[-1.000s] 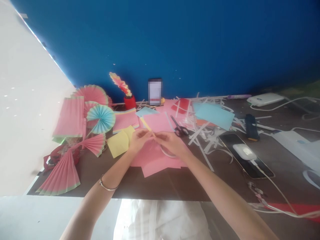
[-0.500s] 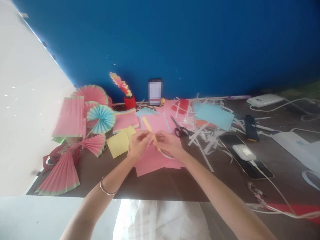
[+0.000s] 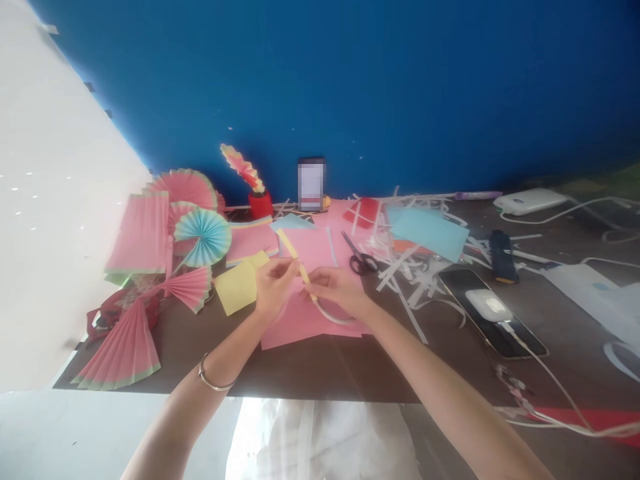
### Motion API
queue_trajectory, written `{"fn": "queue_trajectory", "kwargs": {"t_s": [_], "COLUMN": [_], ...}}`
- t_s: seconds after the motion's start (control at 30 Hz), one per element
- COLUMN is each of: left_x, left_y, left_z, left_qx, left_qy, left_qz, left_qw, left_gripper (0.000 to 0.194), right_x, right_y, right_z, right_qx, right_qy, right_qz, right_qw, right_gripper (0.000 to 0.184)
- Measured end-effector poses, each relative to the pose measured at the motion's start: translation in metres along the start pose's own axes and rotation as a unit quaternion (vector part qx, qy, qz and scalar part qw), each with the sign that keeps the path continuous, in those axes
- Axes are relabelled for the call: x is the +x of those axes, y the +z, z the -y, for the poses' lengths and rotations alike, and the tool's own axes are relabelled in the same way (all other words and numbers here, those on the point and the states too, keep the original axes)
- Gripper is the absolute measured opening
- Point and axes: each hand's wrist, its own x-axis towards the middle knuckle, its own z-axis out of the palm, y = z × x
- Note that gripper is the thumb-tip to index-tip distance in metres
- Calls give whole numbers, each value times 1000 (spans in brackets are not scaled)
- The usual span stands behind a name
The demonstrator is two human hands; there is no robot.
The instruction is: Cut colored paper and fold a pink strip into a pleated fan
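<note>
My left hand [image 3: 273,285] and my right hand [image 3: 336,290] meet over a pink paper sheet [image 3: 305,319] in the middle of the dark table. Both pinch a narrow yellow folded paper strip [image 3: 295,255] that slants up and to the left from my fingers. A thin white strip [image 3: 333,316] curls away below my right hand. A metal bangle [image 3: 213,375] sits on my left wrist. A yellow square of paper [image 3: 236,287] lies just left of my left hand.
Pink pleated fans [image 3: 145,233] and a teal rosette [image 3: 203,237] crowd the left. Scissors [image 3: 359,257], a light-blue sheet [image 3: 429,231] and several white paper strips [image 3: 405,270] lie behind my right hand. A phone [image 3: 495,320], a white case [image 3: 489,304] and cables [image 3: 560,393] occupy the right. Another phone [image 3: 311,184] leans on the blue wall.
My hands have drawn slightly apart and moved a little toward me. The yellow strip now stands out longer from my fingers, and the white strip's curl below my right hand shows more.
</note>
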Motion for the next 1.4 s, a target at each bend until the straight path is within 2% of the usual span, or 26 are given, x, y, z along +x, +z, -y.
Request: {"fn": "queue_trajectory", "kwargs": {"t_s": [0.23, 0.37, 0.47, 0.53, 0.6, 0.77, 1.0, 1.13, 1.27, 1.4], "left_x": [3, 5, 6, 7, 7, 9, 12, 16, 17, 16], "left_y": [0, -1, -3, -3, -3, -2, -4, -5, -7, -5], "left_z": [0, 1, 3, 5, 6, 11, 18, 23, 25, 25], "left_qx": [-36, -73, -54, -39, -46, -129, -197, -207, -156, -144], "left_qy": [-12, -65, -116, -121, -114, -128, -173, -196, -174, -172], "left_qz": [-1, 99, 167, 165, 138, 104, 120, 150, 180, 149], "left_qw": [999, 990, 978, 978, 983, 978, 958, 947, 955, 963], "left_gripper": [21, 34, 44, 38, 32, 27, 27, 31, 36, 33], "right_x": [0, 2, 2, 2, 2, 2, 4, 3, 3, 3], "right_y": [1, 0, 0, -1, -2, -3, -2, -2, -4, -3], "right_z": [1, -2, -4, -4, -4, -4, -3, -2, -5, -5], "right_qx": [-9, -2, -2, 0, 4, -20, -28, -37, -31, -32], "right_qy": [4, 3, -1, 2, 7, 11, 7, 8, 13, -5], "right_qz": [-23, -33, -41, -46, -50, -58, -73, -97, -94, -81], "right_qw": [1000, 999, 999, 999, 999, 998, 997, 995, 995, 996], "right_gripper": [25, 27, 29, 30, 33, 31, 26, 22, 23, 25]}}
